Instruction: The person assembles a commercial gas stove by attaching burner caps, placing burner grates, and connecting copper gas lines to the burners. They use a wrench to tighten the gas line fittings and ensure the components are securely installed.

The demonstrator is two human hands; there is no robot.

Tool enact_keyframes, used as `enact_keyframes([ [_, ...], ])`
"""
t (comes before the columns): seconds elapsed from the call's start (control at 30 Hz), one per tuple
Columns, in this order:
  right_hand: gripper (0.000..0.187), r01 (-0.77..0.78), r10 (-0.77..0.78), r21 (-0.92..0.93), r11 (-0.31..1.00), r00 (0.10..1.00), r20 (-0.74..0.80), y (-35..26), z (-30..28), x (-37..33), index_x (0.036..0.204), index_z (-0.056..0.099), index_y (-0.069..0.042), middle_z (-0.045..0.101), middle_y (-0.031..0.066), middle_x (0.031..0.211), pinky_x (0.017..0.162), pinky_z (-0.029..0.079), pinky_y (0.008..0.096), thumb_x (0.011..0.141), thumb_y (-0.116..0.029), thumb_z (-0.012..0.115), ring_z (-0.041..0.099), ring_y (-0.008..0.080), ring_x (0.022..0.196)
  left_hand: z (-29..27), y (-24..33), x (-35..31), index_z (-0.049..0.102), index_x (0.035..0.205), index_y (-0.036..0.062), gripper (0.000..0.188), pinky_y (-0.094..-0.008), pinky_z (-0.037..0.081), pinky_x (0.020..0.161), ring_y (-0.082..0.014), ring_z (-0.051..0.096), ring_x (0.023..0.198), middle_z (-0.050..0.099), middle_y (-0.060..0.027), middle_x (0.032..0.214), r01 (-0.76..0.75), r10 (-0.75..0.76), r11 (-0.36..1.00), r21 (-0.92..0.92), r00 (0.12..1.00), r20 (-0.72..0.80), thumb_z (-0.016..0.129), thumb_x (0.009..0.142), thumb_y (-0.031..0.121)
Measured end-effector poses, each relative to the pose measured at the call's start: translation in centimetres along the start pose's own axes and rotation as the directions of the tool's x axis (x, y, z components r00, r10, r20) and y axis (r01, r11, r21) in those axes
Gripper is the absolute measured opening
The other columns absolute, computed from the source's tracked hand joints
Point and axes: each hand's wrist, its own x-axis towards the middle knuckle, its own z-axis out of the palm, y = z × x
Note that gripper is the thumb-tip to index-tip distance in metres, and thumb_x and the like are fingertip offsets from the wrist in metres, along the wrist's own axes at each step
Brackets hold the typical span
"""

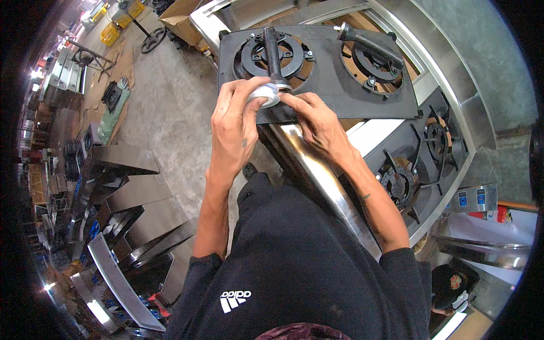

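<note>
My left hand (231, 116) grips a roll of white thread seal tape (265, 98) between thumb and fingers. Right beside the roll is the threaded-looking end of a black burner pipe (273, 54), which runs to a round black burner (249, 56). My right hand (322, 124) is closed, its fingertips at that pipe end; what they pinch is too small to make out. The burner rests over a hole in a black stove top plate (334, 105). A second burner (377, 56) with its pipe lies over the plate's other hole.
A steel frame (453, 51) surrounds the plate, with another black stove top (413, 153) to the right. Bent sheet-metal pieces (136, 198) stand on the left. A person in a dark cap (447, 283) is at the lower right. Yellow crates (110, 34) sit far left.
</note>
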Motion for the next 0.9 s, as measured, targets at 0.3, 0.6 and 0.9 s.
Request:
enact_keyframes([
  [0.3,0.044,-0.117,0.143,0.261,0.958,0.987,-0.08,-0.8,0.7,-0.2,0.142,0.062,-0.01,0.062,0.0195,0.116,0.09,0.054,0.0419,0.1,-0.001,0.057,0.066,0.0347,0.101,1.3,0.5,0.5,0.065,0.138,0.0044,0.039,-0.0368,0.063,0.086,-0.0262,0.07,0.108,0.064,-0.0164,0.116,0.123,-0.128,0.973,-0.194,0.992,-0.013,0.068,0.099,-0.002],
  [0.6,0.043,-0.105,0.139,0.276,0.955,0.984,-0.107,-0.5,1.1,-0.5,0.14,0.064,-0.008,0.063,0.0193,0.119,0.092,0.054,0.0417,0.099,0.002,0.057,0.067,0.0349,0.104,2.2,-1.2,-1.5,0.041,0.163,0.0092,0.072,-0.0367,0.06,0.102,-0.0271,0.061,0.129,0.053,-0.0151,0.137,0.036,-0.029,0.996,-0.083,0.996,0.089,0.065,0.098,-0.009],
  [0.9,0.046,-0.102,0.134,0.273,0.957,0.985,-0.104,0.2,1.4,-0.7,0.14,0.064,-0.008,0.063,0.0199,0.121,0.092,0.055,0.0411,0.096,0.005,0.057,0.068,0.0348,0.105,4.8,-2.9,-3.4,0.044,0.151,0.001,0.06,-0.037,0.056,0.109,-0.0284,0.064,0.129,0.055,-0.0206,0.146,0.131,-0.191,0.878,-0.46,0.978,-0.085,0.067,0.097,-0.012],
])
